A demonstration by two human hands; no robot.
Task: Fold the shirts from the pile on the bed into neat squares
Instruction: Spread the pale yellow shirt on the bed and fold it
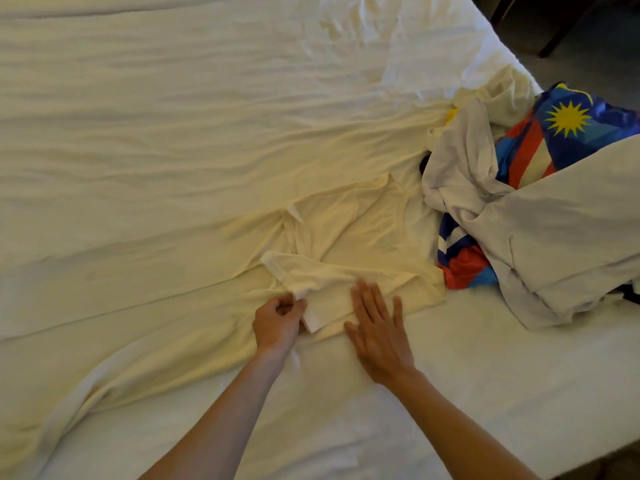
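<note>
A cream shirt (349, 237) is spread on the bed (138, 133), near the middle of the near edge, partly folded; one sleeve is doubled over toward the near side. The fabric's edge is pinched by the left hand (277, 322), fingers and thumb curled round a white hem at the shirt's near-left corner. The right hand (379, 330) is laid flat on the shirt's near edge, fingers straight and spread, pressing the cloth down, nothing gripped. The two hands are close together, just apart.

To the right, the pile (519, 209) is seen at the bed's right edge, touching or just beside the cream shirt. A pale grey garment (554, 237) is draped over the top of it. Beneath it, a blue, red and white shirt (568, 129) with a yellow sunburst is noted. The bed's sheet is creased, and bunched at the far right. Dark furniture legs (561, 32) are visible beyond the far right corner.
</note>
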